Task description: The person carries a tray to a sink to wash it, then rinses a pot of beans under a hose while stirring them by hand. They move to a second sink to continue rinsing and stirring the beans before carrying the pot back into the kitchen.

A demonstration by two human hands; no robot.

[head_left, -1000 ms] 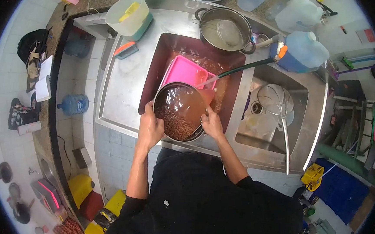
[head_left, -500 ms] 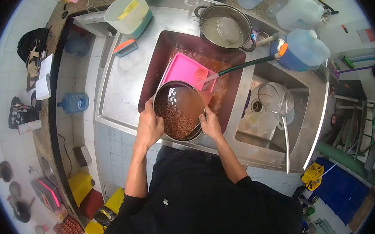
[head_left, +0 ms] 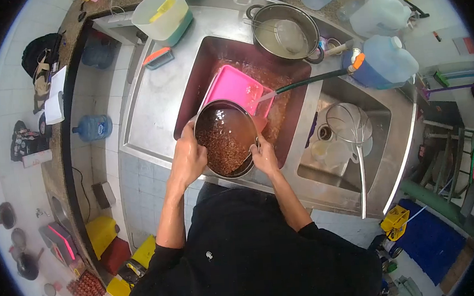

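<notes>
Step in hand: draining rinse water from a tilted pot of reddish-brown grains into the left basin.

The left hand (head_left: 189,158) and right hand (head_left: 264,158) each have fingers closed around the rim of the pot (head_left: 226,139), held tilted over the front edge of the sink basin (head_left: 198,68), far lip just above the pink tray (head_left: 233,89). Grains lie banked at the near wall; brown water pools toward the far lip. The hose (head_left: 309,81) ends near that lip. The next move likely calls for a slow, steeper tilt, so that water leaves and the grains stay put.
</notes>
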